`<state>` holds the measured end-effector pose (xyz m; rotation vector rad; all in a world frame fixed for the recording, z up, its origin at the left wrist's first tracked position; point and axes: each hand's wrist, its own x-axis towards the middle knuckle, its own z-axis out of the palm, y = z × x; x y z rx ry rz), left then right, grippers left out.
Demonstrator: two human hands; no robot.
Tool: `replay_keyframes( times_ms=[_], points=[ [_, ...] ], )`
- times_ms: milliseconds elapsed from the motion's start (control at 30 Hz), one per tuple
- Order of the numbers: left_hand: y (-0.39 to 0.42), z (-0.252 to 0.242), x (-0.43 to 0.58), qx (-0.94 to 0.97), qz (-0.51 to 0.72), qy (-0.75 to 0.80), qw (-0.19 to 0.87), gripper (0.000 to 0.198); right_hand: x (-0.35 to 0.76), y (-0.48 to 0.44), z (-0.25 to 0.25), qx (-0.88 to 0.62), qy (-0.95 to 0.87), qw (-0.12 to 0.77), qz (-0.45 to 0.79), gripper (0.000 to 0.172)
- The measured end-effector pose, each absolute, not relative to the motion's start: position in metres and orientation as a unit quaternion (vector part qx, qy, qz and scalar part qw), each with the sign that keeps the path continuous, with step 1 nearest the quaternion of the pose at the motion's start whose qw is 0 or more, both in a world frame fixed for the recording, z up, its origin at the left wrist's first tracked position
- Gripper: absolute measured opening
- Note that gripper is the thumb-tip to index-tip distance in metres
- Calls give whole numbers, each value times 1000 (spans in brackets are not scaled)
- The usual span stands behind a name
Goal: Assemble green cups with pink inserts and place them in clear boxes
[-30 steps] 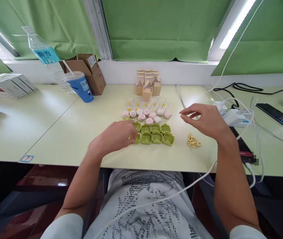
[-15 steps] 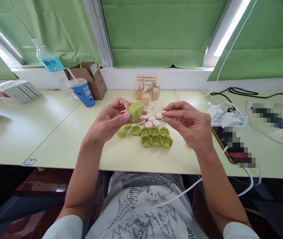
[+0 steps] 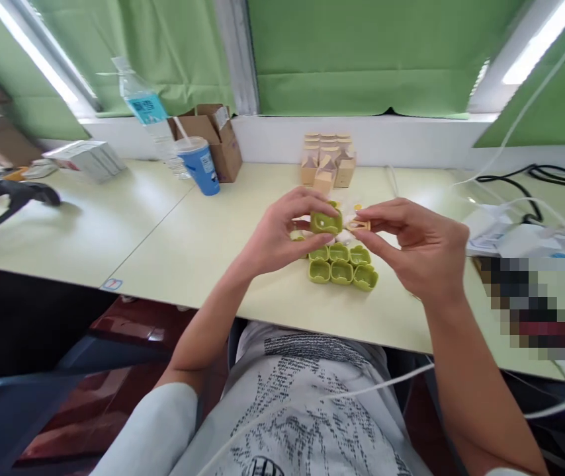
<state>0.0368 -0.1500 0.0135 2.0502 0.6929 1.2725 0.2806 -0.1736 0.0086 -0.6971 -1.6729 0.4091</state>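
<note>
My left hand (image 3: 282, 235) is closed on a small green case (image 3: 325, 223), held up above the table with its hollow side towards me. My right hand (image 3: 411, 244) pinches a small yellowish ring-like piece (image 3: 360, 225) right beside the case. Below both hands, several more green cases (image 3: 341, 264) lie in rows on the pale table (image 3: 203, 244). Pink and clear pieces behind them are mostly hidden by my hands.
Small tan cartons (image 3: 327, 162) stand at the back by the window sill. A blue cup (image 3: 199, 165), a water bottle (image 3: 148, 112) and a brown box (image 3: 217, 135) sit at the back left. White cables and a charger (image 3: 511, 231) lie to the right.
My view has swung left. The green case has turned so its hollow faces me, and my right hand has closed in until its small piece is next to the case.
</note>
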Motion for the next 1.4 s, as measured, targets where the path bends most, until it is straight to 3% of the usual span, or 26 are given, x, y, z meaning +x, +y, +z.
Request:
replay_keyframes(
  times_ms=[67, 233, 500, 667, 1133, 1233, 1400],
  points=[
    [-152, 14, 37, 797, 465, 260, 286, 26, 280, -172, 7, -300, -725, 596, 170, 14],
    [-154, 15, 39, 801, 458, 262, 283, 54, 281, -170, 5, -296, -751, 576, 125, 10],
    [-152, 14, 41, 792, 457, 240, 326, 55, 271, -163, 1, -208, -797, 563, -70, 22],
    [-152, 13, 39, 785, 453, 249, 341, 58, 270, -160, -4, -187, -811, 542, -115, 24],
    [-147, 13, 34, 807, 440, 242, 312, 58, 270, -156, -14, -211, -832, 484, -170, 21],
    [-146, 15, 33, 798, 429, 238, 349, 60, 270, -157, -14, -215, -838, 474, -164, 23],
    [-146, 18, 33, 745, 437, 220, 455, 61, 272, -159, -11, -193, -816, 535, -104, 27]
  ],
)
